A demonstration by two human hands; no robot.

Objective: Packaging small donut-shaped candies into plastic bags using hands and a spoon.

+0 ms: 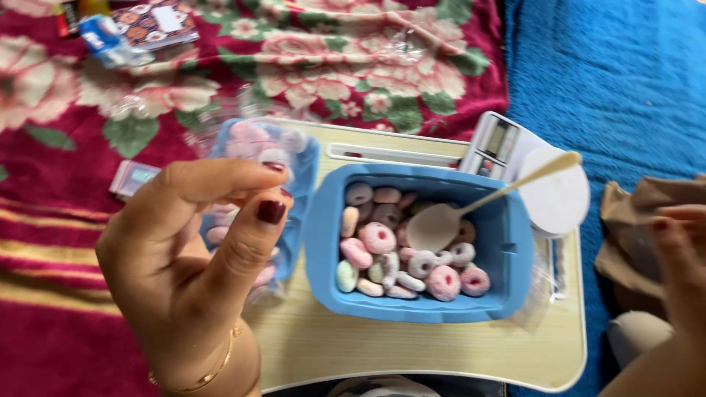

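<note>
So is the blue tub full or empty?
Partly full: the blue tub holds pastel ring candies across its bottom, below the rim, with a spoon resting in them.

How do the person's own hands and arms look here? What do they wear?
The left hand has bare fingers with dark red polish on the nails and no ring that shows. A thin gold chain bracelet lies around the left wrist. No sleeve covers the forearm. The right hand is blurred at the frame edge; one nail seems to have the same dark polish, and its arm also looks bare.
</note>
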